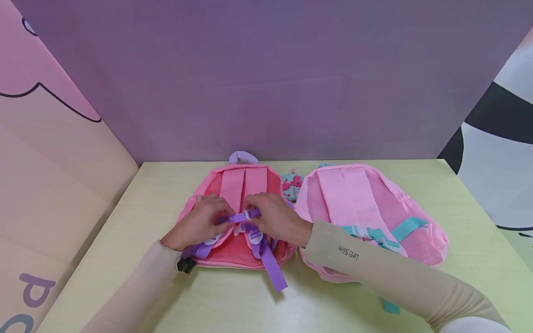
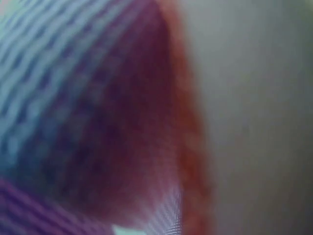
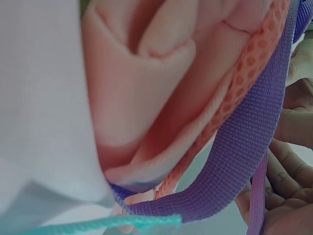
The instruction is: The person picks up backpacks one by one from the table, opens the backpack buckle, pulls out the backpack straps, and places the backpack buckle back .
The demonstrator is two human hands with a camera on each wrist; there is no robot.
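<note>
A coral-pink child's backpack (image 1: 233, 185) lies with its strap side up and its lilac top handle (image 1: 243, 156) toward the wall. Above its middle, a purple chest strap (image 1: 237, 217) runs between the two hands. My left hand (image 1: 206, 215) pinches it from the left. From the right, my right hand (image 1: 276, 217) pinches the same strap next to a small white buckle (image 1: 247, 214). White strap adjusters (image 1: 256, 237) lie just below, and a loose purple strap end (image 1: 274, 273) hangs over the near edge. Blurred webbing (image 2: 58, 78) fills much of the left wrist view.
A light-pink backpack (image 1: 350, 194) with turquoise straps (image 1: 408, 227) lies to the right, partly under my right forearm. Between the bags sits a round turquoise tag (image 1: 293, 186). A black clip (image 1: 186, 265) lies at the left bag's near corner. A purple wall (image 1: 291, 92) stands behind the table (image 1: 158, 194).
</note>
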